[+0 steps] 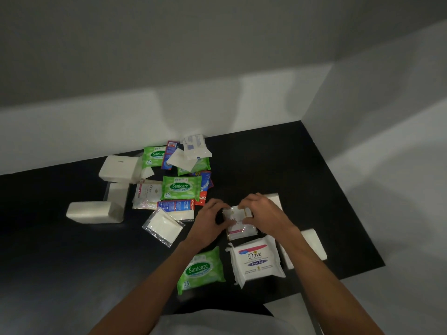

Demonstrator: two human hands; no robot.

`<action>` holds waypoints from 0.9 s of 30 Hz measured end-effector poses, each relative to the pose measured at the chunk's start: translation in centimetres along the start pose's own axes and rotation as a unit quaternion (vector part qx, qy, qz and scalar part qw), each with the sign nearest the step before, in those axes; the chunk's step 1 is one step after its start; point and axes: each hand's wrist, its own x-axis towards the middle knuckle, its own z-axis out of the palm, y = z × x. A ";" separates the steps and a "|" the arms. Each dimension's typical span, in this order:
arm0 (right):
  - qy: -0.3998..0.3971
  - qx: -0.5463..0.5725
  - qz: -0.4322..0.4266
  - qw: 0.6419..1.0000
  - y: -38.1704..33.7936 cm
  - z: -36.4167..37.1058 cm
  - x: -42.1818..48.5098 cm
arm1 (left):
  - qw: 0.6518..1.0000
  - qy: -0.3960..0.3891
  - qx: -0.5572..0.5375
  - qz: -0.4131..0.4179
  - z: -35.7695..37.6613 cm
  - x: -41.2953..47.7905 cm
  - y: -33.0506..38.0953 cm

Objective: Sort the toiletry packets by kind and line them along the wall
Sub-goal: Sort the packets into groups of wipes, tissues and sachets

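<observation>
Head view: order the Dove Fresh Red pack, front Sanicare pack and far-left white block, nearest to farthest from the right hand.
1. Dove Fresh Red pack, just on the person's side of the right hand.
2. front Sanicare pack, left of that.
3. white block, far left.

Green Sanicare wipes packs [181, 187] [154, 155] [200, 269] [202, 164], that's four, one of them half buried. Colgate toothpaste boxes [176, 205] [205, 186] [170, 153], three. Plain white tissue packs [94, 212] [119, 169] [117, 193] [314, 240] [274, 199], five showing. White Dove wipes pack [256, 259], just one. Clear Dove sachet [239, 220] [148, 192], two I can make out, maybe more stacked underneath. Clear pouch with a white pad [163, 226], one. White-and-blue pack [194, 146], one.
</observation>
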 end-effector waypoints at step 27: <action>-0.051 0.015 0.055 0.997 -1.3 0.8 1.2 | 0.998 0.027 0.048 0.027 -2.0 -0.3 -1.6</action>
